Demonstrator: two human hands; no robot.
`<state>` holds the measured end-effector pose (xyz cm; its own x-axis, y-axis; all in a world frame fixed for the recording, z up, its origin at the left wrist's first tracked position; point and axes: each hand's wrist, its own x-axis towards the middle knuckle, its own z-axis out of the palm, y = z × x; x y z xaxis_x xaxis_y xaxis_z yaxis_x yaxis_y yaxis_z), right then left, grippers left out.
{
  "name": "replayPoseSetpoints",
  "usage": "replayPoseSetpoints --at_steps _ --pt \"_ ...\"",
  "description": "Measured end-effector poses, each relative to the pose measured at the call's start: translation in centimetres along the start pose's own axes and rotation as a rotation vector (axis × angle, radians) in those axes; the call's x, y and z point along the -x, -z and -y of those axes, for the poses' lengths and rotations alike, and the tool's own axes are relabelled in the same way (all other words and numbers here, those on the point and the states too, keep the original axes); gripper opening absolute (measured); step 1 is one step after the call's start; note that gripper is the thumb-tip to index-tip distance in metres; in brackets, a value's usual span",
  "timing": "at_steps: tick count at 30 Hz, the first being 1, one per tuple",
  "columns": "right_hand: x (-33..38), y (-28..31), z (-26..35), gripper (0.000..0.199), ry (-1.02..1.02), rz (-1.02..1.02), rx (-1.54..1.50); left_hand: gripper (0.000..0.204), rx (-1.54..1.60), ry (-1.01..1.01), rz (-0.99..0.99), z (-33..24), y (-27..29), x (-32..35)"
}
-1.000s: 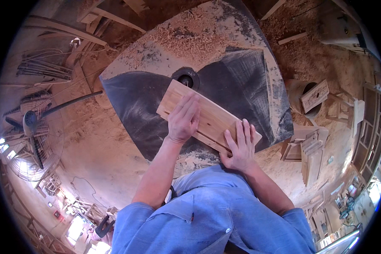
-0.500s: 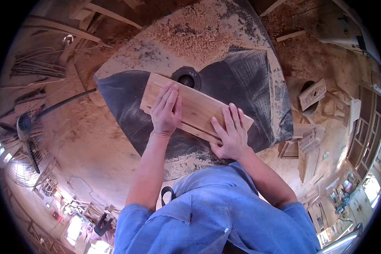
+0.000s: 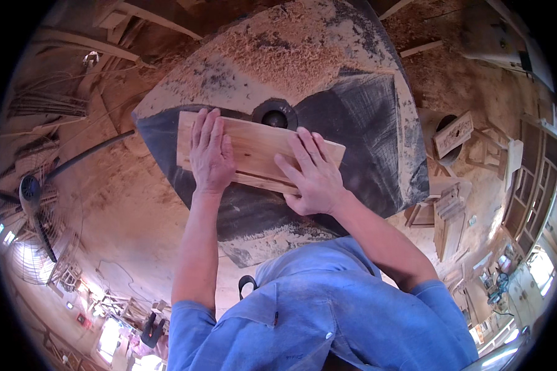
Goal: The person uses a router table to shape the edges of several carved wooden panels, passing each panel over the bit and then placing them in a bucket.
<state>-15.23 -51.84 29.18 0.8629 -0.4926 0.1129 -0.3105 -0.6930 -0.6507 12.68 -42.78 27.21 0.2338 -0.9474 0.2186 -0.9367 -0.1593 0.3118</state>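
Observation:
A pale wooden board (image 3: 254, 148) lies slanted across the dark machine table (image 3: 359, 117), its left end farther from me. Along its near edge runs a stepped groove. Both hands hold it from above. My left hand (image 3: 210, 151) lies over its left part, fingers together and tips at the far edge. On the right part, my right hand (image 3: 312, 173) has its fingers spread and its thumb low at the near edge. Just beyond the board's far edge sits a round black spindle (image 3: 274, 117) in a ringed opening; the board's edge covers the near side of that ring.
Wood shavings (image 3: 291, 62) cover the far part of the machine table. On the left stands a fan (image 3: 31, 191) with long blades. To the right are a carved wooden panel (image 3: 453, 135) and stacked wooden parts (image 3: 450, 219). Sawdust coats the floor.
The board has slid to the left along the spindle, both hands moving with it. Its slant has become flatter, and my left fingers have straightened.

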Motion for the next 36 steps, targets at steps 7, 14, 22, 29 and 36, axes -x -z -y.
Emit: replayPoseSetpoints --at_steps 7,14,22,29,36 --pt "-4.7 -1.1 0.5 0.09 0.133 0.101 -0.023 0.047 -0.051 0.127 -0.047 3.7 1.5 2.7" --pt "-7.5 -3.1 2.0 0.089 0.204 0.204 -0.037 0.044 -0.067 0.298 -0.058 6.7 1.9 6.9" --pt "-9.9 -5.1 4.6 0.085 0.35 0.227 0.058 0.051 -0.143 0.383 -0.08 8.7 4.3 10.4" --pt "-11.0 -5.2 10.7 0.084 0.138 0.279 -0.03 0.063 -0.024 0.795 -0.532 3.4 7.9 15.3" --pt "-6.5 -2.5 13.0 0.08 -0.581 0.459 -1.639 0.052 1.542 1.125 -0.744 -4.5 8.1 16.1"
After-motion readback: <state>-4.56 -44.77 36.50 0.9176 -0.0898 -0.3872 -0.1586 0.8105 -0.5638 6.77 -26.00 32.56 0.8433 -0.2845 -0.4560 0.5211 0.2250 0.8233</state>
